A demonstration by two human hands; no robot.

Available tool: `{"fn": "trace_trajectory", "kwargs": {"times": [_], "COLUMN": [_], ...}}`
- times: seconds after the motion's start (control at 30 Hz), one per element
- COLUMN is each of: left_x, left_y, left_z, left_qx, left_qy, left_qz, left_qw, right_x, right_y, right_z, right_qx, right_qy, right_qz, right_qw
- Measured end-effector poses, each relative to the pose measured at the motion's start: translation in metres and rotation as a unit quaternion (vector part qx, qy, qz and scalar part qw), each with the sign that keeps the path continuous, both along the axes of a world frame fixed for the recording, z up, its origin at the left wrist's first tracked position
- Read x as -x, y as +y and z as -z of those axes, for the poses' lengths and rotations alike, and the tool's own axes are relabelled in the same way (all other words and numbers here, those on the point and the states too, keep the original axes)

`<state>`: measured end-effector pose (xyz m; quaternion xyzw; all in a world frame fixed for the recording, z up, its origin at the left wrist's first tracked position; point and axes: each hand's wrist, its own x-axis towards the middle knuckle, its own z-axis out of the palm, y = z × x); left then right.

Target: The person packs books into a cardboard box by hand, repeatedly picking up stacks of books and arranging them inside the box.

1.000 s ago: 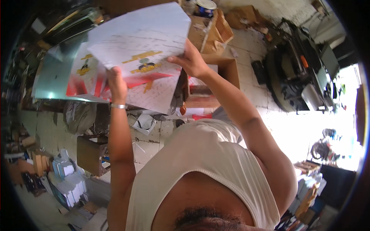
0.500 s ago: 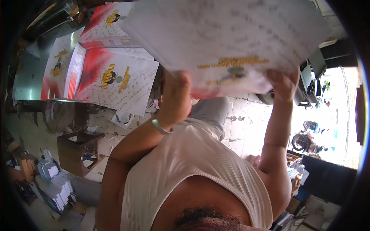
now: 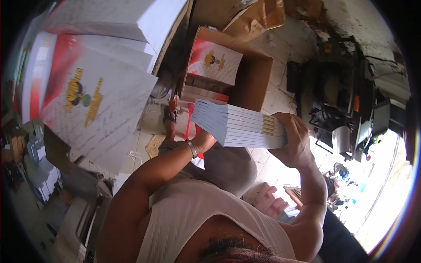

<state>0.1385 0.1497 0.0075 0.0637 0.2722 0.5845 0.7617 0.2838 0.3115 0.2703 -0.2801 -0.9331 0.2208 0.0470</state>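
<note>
Between my two hands is a stack of several thin paperback books (image 3: pixel 247 125), with its pale page edges and spines turned up toward me. My right hand (image 3: pixel 294 138) grips the spine end, its fingers over the yellow-printed part and its thumb on the near side. My left hand (image 3: pixel 205 141) holds the opposite lower corner, and its fingers are mostly hidden beneath the books. Just beyond the stack stands an open cardboard box (image 3: pixel 256 79). Inside it lie books with white and red covers (image 3: pixel 215 63), yellow lettering and a dark emblem.
Piles of the same white and red books (image 3: pixel 94 83) rest on a surface at the left. Crumpled brown paper (image 3: pixel 261 19) lies behind the box. Dark machinery (image 3: pixel 335 87) stands on the right. Low at the left are more stacked books (image 3: pixel 46 175). A bright doorway opens at the right.
The held books have come down from high in front of me and turned, so their edges show instead of the cover. My view has shifted, bringing the cardboard box into sight.
</note>
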Motion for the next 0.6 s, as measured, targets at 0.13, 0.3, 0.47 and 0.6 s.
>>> {"fn": "trace_trajectory", "kwargs": {"times": [0.13,0.3,0.47,0.6], "left_x": [-0.001,-0.016,-0.003,0.015], "left_y": [0.012,0.026,0.057,0.068], "left_z": [0.012,0.024,0.024,0.025], "left_qx": [0.158,0.190,0.225,0.232], "left_qy": [-0.093,-0.057,-0.031,0.000], "left_qz": [0.038,0.010,-0.056,-0.022], "left_qw": [0.982,0.980,0.972,0.972], "right_x": [0.000,0.012,0.029,0.035], "right_y": [0.030,0.057,0.078,0.086], "right_z": [0.067,0.131,0.178,0.222], "right_qx": [0.000,-0.028,-0.025,0.003], "right_qy": [-0.007,-0.013,-0.043,-0.021], "right_qz": [-0.045,-0.062,-0.088,-0.089], "right_qw": [0.999,0.998,0.995,0.996]}}
